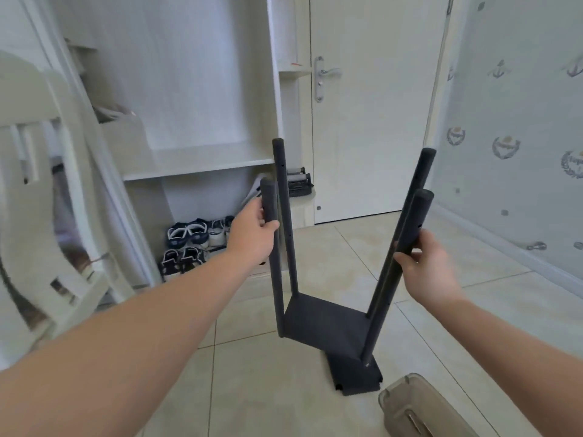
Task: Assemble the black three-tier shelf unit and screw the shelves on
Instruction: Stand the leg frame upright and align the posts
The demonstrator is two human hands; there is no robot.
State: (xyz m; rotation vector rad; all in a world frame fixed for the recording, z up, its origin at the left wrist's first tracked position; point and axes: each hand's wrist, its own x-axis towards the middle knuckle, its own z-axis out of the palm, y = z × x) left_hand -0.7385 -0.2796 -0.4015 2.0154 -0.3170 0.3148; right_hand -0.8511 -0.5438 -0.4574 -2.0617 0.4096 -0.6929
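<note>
My left hand [252, 230] curls round the left post [269, 200] and my right hand [430, 269] round the right post [416, 212]. The one fitted shelf [325, 320] sits low between them. I'd hold the posts parallel so the next shelf meets its holes; any screws underneath are hidden, and the black piece [353, 378] below is unclear.

Pale tiled floor [268, 389], white wardrobe [195, 89], door [372, 121]

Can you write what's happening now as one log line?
left hand grips near left pole | right hand grips near right pole | one shelf fitted
</note>
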